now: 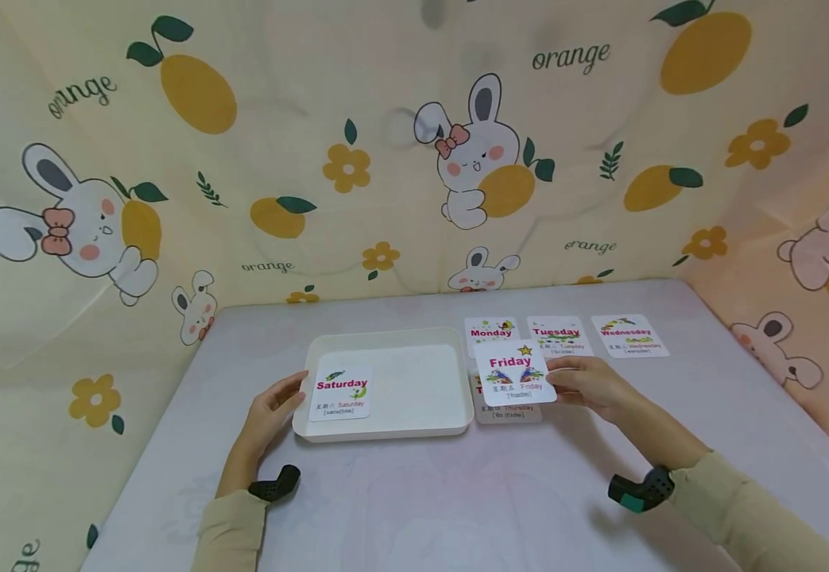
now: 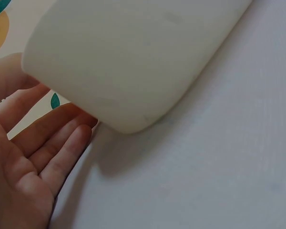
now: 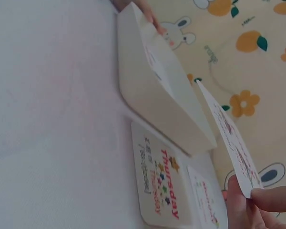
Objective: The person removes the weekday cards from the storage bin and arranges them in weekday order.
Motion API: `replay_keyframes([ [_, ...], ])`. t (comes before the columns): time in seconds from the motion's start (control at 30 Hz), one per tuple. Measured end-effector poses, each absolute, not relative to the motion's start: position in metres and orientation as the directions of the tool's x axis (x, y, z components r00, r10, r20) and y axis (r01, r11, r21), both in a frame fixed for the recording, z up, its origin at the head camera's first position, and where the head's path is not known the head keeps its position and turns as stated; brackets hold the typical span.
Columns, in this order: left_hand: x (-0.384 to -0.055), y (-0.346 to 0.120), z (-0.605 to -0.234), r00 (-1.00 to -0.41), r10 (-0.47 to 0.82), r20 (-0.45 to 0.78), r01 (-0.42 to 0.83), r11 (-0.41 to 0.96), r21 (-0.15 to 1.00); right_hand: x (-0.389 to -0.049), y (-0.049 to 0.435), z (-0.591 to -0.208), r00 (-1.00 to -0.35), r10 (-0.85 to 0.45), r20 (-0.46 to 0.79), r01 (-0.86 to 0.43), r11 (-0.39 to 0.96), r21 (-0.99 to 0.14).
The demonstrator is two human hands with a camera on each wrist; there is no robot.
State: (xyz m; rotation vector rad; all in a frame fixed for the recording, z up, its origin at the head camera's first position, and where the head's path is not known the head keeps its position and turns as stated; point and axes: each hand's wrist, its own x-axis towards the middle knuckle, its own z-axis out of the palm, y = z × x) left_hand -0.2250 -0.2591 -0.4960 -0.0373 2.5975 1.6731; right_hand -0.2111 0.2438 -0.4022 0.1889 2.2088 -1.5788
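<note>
My right hand [image 1: 589, 385] pinches a white Friday card [image 1: 516, 373] at its right edge, thumb against the fingers. The card is held up in front of the Monday card [image 1: 491, 327] and over the Thursday card [image 1: 507, 414], hiding part of both. At the left end of a shallow white tray [image 1: 421, 434], my left hand [image 1: 271, 409] holds the rim. Its lower fingers [image 2: 69, 148] reach to the tray's edge in the left wrist view. A Saturday card [image 1: 340, 393] lies face up inside the tray, toward its left side.
Behind and right of the Friday card lie a Tuesday card [image 1: 559, 335] and a Wednesday card [image 1: 629, 337], in a row with Monday. Cloth printed with rabbits and oranges hangs around the pale table [image 1: 400, 508] at the back and sides.
</note>
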Motion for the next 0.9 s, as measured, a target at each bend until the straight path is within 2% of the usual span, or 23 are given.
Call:
replay_keyframes([
  [0.3,-0.225,-0.261,-0.495,-0.998,0.001,-0.058,-0.052,0.426,0.903,-0.213,0.259,-0.414,-0.903,-0.125,-0.410,0.353,0.325,-0.877],
  [0.9,-0.223,-0.260,-0.494,-0.999,0.014,-0.034,-0.024,0.426,0.905,-0.207,0.290,-0.425,-0.891,-0.075,-0.448,0.386,0.395,-0.834],
])
